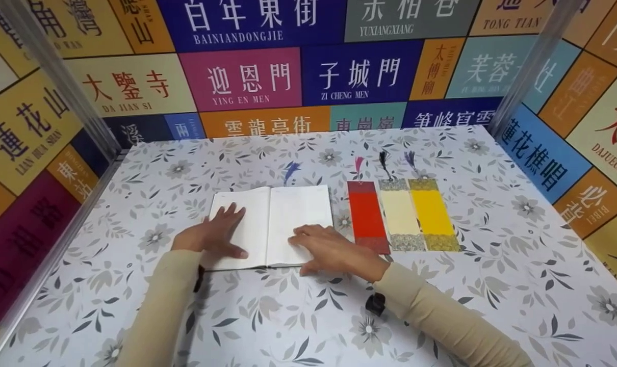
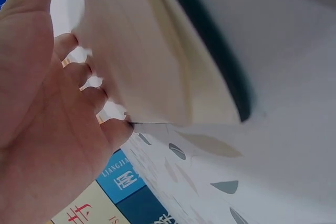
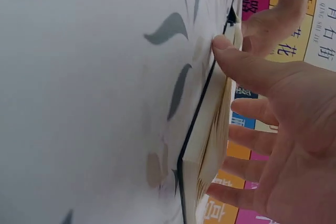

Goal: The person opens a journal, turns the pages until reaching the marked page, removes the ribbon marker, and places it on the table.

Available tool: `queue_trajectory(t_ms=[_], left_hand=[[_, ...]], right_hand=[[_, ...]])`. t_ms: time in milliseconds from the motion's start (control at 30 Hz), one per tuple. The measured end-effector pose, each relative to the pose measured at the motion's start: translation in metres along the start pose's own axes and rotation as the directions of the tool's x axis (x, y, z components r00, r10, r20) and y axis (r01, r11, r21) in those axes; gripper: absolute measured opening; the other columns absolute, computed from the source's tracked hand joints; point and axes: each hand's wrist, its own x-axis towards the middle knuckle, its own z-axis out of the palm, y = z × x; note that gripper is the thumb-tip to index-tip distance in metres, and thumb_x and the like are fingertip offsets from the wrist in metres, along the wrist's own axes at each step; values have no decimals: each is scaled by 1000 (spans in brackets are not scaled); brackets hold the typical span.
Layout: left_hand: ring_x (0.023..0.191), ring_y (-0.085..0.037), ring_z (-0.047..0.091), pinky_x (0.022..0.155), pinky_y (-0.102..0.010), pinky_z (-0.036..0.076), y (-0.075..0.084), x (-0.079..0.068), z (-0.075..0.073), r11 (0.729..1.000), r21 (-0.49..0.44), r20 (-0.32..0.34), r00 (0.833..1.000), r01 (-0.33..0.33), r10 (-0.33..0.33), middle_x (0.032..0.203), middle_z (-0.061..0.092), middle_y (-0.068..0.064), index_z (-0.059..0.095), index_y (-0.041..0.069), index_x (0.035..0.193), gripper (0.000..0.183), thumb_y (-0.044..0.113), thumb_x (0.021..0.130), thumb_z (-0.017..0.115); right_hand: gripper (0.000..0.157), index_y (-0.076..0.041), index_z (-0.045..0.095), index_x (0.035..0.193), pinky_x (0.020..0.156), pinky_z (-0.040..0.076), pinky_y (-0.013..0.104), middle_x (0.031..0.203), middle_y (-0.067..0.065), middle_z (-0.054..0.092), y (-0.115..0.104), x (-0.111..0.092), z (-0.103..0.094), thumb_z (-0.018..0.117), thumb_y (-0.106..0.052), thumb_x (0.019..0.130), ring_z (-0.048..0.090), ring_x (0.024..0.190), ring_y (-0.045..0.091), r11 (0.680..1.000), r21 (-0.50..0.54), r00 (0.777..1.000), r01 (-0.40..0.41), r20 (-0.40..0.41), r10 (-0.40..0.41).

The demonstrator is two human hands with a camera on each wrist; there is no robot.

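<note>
An open notebook (image 1: 298,204) with blank-looking white pages and a dark cover lies on the table. My left hand (image 1: 214,234) rests on its left page with fingers spread. In the left wrist view, the fingertips touch the page stack's face beside the dark cover edge. On the right page lies my right hand (image 1: 324,250), its fingers lightly bent and its thumb near the book's lower edge. The right wrist view shows that thumb (image 3: 247,66) right at the page edges, the other fingers extended over the page. A blue tassel (image 1: 291,171) sticks out past the notebook's top edge.
Right of the notebook lie a red bookmark (image 1: 365,214) with a pink tassel, a cream bookmark (image 1: 399,214) with a black tassel and a yellow bookmark (image 1: 432,211) with a purple tassel. The floral tabletop (image 1: 267,326) meets lettered panels (image 1: 242,76) at the back and sides.
</note>
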Motion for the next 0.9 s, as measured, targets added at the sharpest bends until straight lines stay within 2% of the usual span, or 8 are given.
queue_trajectory(t_ms=[233, 433, 700, 800, 900], left_hand=[[155, -42, -11, 124, -65, -3, -1, -1, 0, 1000, 23, -7, 1000, -2, 3, 168, -11, -18, 5, 12, 162, 113, 52, 83, 75], [154, -46, -12, 122, -67, -4, -4, -3, -1, 999, -5, -3, 999, -54, 54, 167, -11, -22, 4, 8, 162, 114, 50, 83, 76], [153, -48, -14, 121, -69, -6, -5, 0, 0, 997, -19, 4, 997, -74, 74, 166, -14, -24, 3, 5, 161, 116, 50, 83, 76], [153, -46, -14, 121, -68, -6, -5, 0, 1, 998, -18, -2, 998, -67, 67, 167, -13, -22, 3, 7, 161, 116, 50, 83, 76], [154, -44, -14, 123, -66, -6, -5, 0, 0, 999, -11, 0, 999, -37, 37, 167, -13, -20, 3, 10, 162, 115, 50, 83, 76]], right_hand=[[63, -16, 53, 147, 122, 32, 51, 158, 9, 44, -5, -1, -2, 77, -26, 89, 39, 147, 29, 999, -43, 1000, 3, 19, -3], [57, -14, 54, 146, 119, 36, 52, 157, 13, 45, -4, 0, -6, 72, -21, 92, 42, 145, 31, 998, -53, 998, 46, 52, -43], [51, -10, 48, 149, 123, 30, 52, 161, 15, 37, 6, -5, -12, 61, -16, 100, 32, 151, 34, 996, 4, 989, 89, 122, -89], [47, -4, 50, 147, 121, 33, 50, 156, 17, 45, 15, -5, -14, 55, -6, 100, 40, 147, 35, 988, 69, 986, 138, 83, -143], [45, 1, 53, 143, 118, 37, 50, 147, 20, 54, 23, -5, -14, 51, 5, 98, 48, 140, 37, 973, 151, 984, 174, -1, -176]])
